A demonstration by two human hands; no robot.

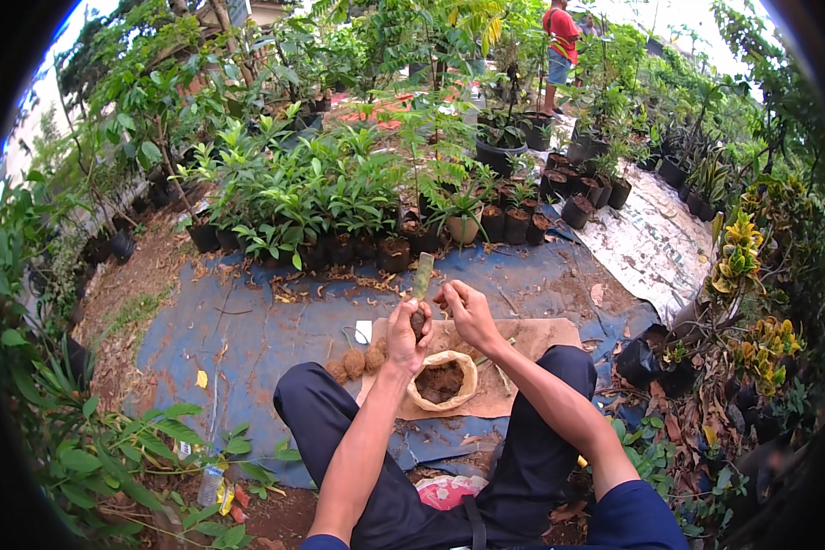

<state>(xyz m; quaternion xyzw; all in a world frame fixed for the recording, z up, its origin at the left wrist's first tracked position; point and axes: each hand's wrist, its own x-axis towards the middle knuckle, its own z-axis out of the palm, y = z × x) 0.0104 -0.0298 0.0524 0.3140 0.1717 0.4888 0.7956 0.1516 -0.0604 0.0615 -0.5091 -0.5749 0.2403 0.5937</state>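
Soil (440, 382), dark and crumbly, is lying in a round cream bag (470, 374). Just beyond, the left hand (405, 335) is clamping its grip on a dark brown clump (418, 323) below a flat green strip (423, 277); the right hand (470, 317) is curling beside it, whether gripping anything I cannot tell. Leafy plants (312, 183) in black pots are standing farther off.

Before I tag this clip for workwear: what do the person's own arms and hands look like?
The left hand and right hand are gloveless; forearms and wrists are bare, with no watch or bracelet. A dark blue sleeve ends near the right elbow; the left sleeve shows only its edge.
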